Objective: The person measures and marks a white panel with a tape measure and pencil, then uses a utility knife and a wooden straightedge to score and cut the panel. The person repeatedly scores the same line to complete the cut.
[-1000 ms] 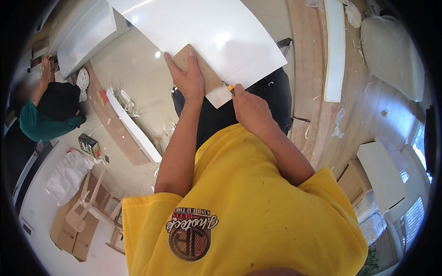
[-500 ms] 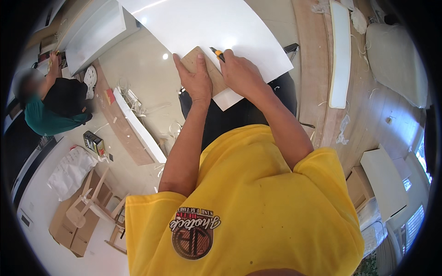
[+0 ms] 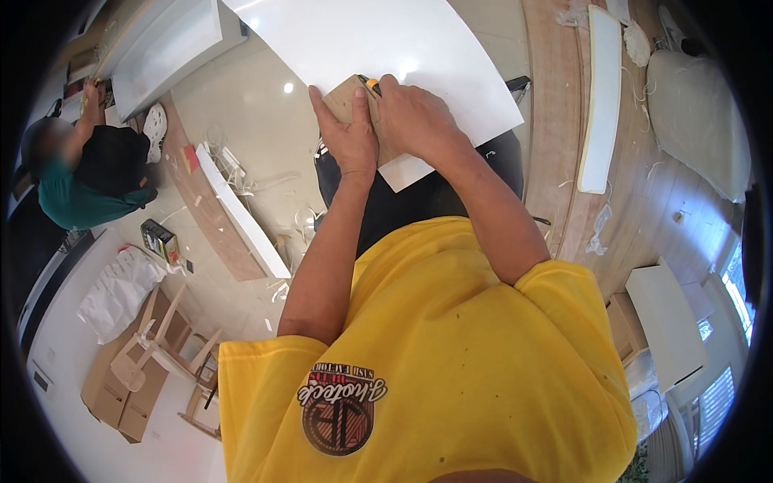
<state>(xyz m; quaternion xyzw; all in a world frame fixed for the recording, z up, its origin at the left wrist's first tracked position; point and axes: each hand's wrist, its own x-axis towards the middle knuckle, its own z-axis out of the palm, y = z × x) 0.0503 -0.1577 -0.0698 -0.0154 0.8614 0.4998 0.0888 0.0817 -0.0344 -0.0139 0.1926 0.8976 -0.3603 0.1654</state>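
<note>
My right hand point(image 3: 423, 121) is closed round a yellow and black utility knife point(image 3: 371, 85). The knife's tip is at the far right edge of a small brown board point(image 3: 342, 98), which looks like wood. Over that board lies my left hand point(image 3: 348, 141), holding it down on a large white sheet point(image 3: 386, 36), with its thumb on the board's face and its index finger along the left edge. Its other fingers are hidden. The sheet's near corner sticks out below the board, above my dark-clothed legs.
A person in a green top point(image 3: 80, 193) crouches at the far left by a white cabinet panel point(image 3: 173, 60). Long wooden strips point(image 3: 217, 209) and cable scraps lie on the tiled floor. A white panel point(image 3: 600, 97) rests at right. A wooden chair point(image 3: 157, 338) stands lower left.
My right hand has moved slightly left with the utility knife, bringing its tip against the board's edge. My left hand stays on the board. The whole view has shifted a little.
</note>
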